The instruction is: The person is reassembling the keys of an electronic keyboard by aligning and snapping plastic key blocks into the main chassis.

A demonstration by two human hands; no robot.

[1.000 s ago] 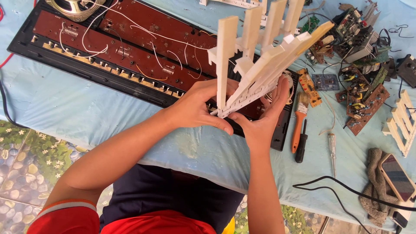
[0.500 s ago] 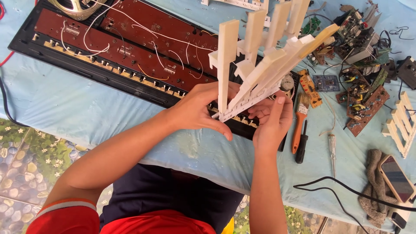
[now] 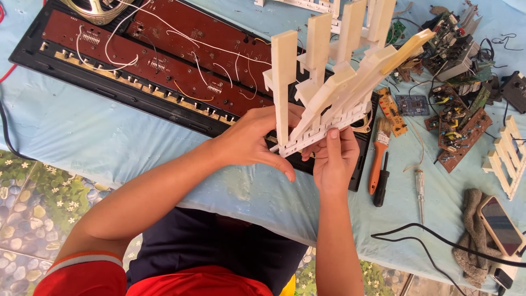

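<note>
Both hands hold a cream plastic comb of piano keys up above the middle of the table. The left hand wraps its fingers around the lower left end of the strip, and the right hand clamps the base from below, thumb pressed on the front edge.

Beneath them lies a long black keyboard case with brown circuit boards and white wires, stretching from far left to centre. The table is covered with a pale blue cloth. Right of the hands lie an orange-handled paintbrush, a black-handled screwdriver and a clear-handled tester screwdriver. Loose circuit boards sit far right, with a smartphone on a grey rag near right. The floor at near left shows a pebble-and-flower pattern.
</note>
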